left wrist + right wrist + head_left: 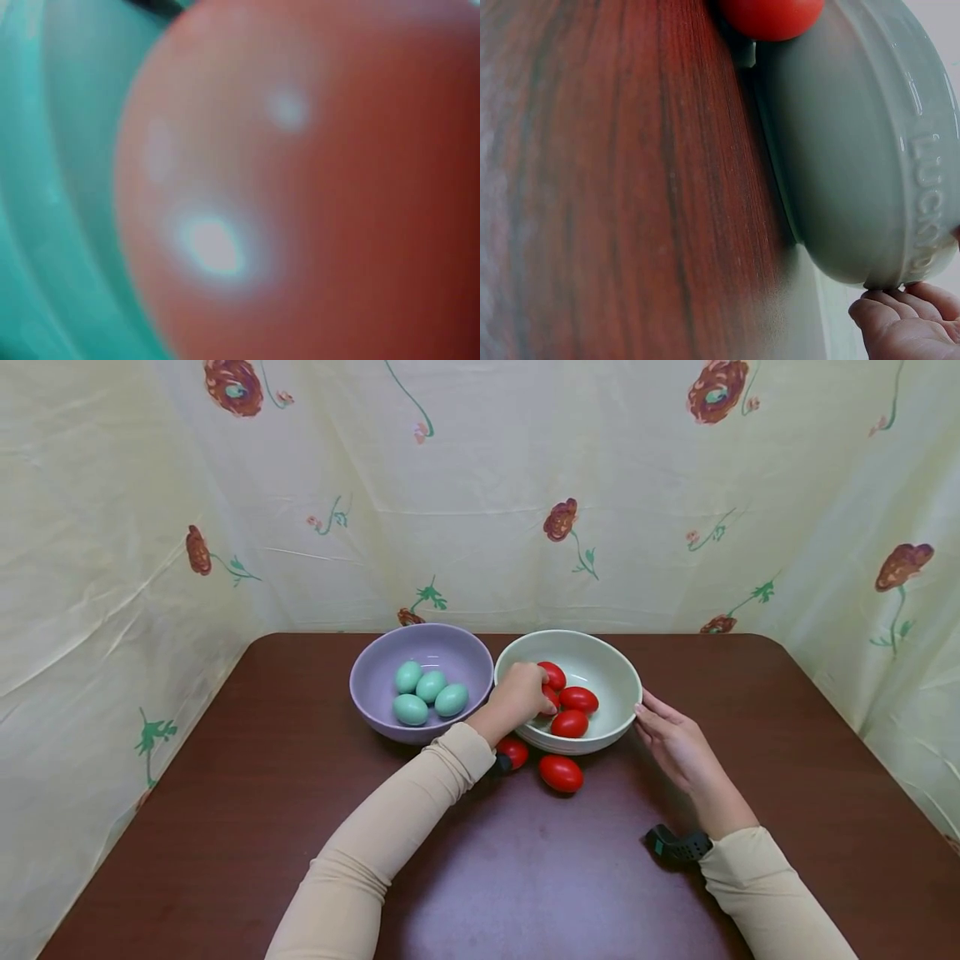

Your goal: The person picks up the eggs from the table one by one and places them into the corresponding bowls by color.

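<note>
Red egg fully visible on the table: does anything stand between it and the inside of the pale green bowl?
Yes: the near wall of the pale green bowl, just beyond the red egg. Nothing else visible does.

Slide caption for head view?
Left hand on a red egg in the pale bowl, right hand touching its side; green eggs in purple bowl.

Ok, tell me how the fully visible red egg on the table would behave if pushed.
The red egg would probably roll, since it lies rounded side down on the tabletop. Its oval shape suggests a curving path. The glossy shine hints at a smooth, possibly slippery surface.
</note>
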`<move>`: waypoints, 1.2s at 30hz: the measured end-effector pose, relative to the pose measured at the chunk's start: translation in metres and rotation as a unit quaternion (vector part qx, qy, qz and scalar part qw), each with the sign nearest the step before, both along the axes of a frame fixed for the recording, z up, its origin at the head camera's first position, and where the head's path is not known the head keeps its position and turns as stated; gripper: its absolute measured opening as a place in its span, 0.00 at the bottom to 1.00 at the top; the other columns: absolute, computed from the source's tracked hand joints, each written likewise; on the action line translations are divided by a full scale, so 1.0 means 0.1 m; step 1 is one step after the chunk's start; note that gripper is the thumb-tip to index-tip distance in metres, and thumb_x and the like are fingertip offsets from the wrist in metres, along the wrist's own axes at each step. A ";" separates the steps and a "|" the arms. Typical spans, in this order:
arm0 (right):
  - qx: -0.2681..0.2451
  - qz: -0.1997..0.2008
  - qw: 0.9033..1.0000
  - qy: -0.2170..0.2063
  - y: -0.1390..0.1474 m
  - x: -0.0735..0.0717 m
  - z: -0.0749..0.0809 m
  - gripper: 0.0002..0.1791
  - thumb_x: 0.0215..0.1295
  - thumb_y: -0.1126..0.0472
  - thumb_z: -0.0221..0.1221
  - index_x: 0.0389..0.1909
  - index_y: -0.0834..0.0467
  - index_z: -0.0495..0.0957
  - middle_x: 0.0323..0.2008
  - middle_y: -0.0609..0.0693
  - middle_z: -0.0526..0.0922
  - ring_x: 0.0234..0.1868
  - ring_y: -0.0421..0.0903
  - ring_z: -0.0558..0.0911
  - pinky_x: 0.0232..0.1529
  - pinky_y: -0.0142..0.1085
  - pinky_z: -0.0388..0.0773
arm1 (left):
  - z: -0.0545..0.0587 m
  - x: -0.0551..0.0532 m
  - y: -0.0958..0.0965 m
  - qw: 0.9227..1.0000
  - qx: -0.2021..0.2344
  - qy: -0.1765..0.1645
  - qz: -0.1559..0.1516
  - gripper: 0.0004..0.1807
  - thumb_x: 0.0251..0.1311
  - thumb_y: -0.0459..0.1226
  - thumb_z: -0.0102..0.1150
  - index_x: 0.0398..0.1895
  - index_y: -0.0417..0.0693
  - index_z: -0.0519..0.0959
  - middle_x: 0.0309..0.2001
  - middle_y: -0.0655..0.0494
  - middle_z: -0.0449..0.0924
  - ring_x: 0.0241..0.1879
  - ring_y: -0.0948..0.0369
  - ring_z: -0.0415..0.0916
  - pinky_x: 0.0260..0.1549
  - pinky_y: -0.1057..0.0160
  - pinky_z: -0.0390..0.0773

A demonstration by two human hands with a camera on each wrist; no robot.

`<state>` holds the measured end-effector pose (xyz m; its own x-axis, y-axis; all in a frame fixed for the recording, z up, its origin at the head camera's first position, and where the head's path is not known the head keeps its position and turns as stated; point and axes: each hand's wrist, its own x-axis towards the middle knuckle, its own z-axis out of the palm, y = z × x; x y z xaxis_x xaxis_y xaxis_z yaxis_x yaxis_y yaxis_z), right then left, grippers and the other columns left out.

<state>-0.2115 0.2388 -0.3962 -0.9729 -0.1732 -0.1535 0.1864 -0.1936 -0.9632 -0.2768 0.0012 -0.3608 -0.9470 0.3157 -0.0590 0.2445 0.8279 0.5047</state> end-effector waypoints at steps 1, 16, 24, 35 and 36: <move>-0.001 0.000 1.000 0.001 0.00 0.00 0.00 0.38 0.76 0.59 0.50 0.77 0.65 0.41 0.80 0.54 0.39 0.78 0.43 0.48 0.77 0.39 0.43 | 0.01 0.00 0.00 1.000 0.006 -0.001 -0.001 0.15 0.54 0.38 0.73 0.45 0.44 0.85 0.40 0.52 0.86 0.38 0.58 0.77 0.37 0.69 0.77; -0.005 0.000 1.000 0.006 0.01 -0.02 -0.01 0.37 0.77 0.60 0.49 0.77 0.65 0.41 0.80 0.55 0.40 0.78 0.43 0.48 0.78 0.40 0.42 | 0.40 0.40 -0.43 0.984 0.180 -0.004 -0.002 0.23 0.58 0.38 0.69 0.58 0.44 0.81 0.56 0.46 0.83 0.56 0.49 0.81 0.55 0.57 0.81; -0.003 -0.001 1.000 0.003 0.02 -0.01 -0.03 0.38 0.77 0.60 0.49 0.77 0.65 0.41 0.80 0.55 0.40 0.78 0.41 0.49 0.78 0.40 0.42 | 0.28 0.71 -0.62 0.974 0.223 0.032 0.021 0.23 0.54 0.37 0.73 0.55 0.43 0.83 0.51 0.47 0.86 0.50 0.50 0.85 0.54 0.57 0.82; -0.002 0.000 1.000 0.003 0.01 0.01 -0.02 0.38 0.77 0.60 0.49 0.77 0.65 0.41 0.80 0.55 0.40 0.77 0.36 0.53 0.78 0.39 0.43 | 0.14 0.94 -0.76 0.977 0.210 0.016 0.019 0.23 0.52 0.37 0.74 0.54 0.45 0.83 0.54 0.50 0.85 0.55 0.47 0.82 0.56 0.53 0.80; -0.001 0.000 1.000 0.003 0.01 0.01 -0.02 0.38 0.77 0.60 0.49 0.77 0.65 0.41 0.80 0.55 0.40 0.76 0.35 0.54 0.78 0.39 0.43 | 0.14 0.96 -0.77 0.978 0.209 0.011 0.018 0.24 0.52 0.37 0.74 0.54 0.45 0.84 0.54 0.51 0.85 0.55 0.48 0.81 0.56 0.53 0.80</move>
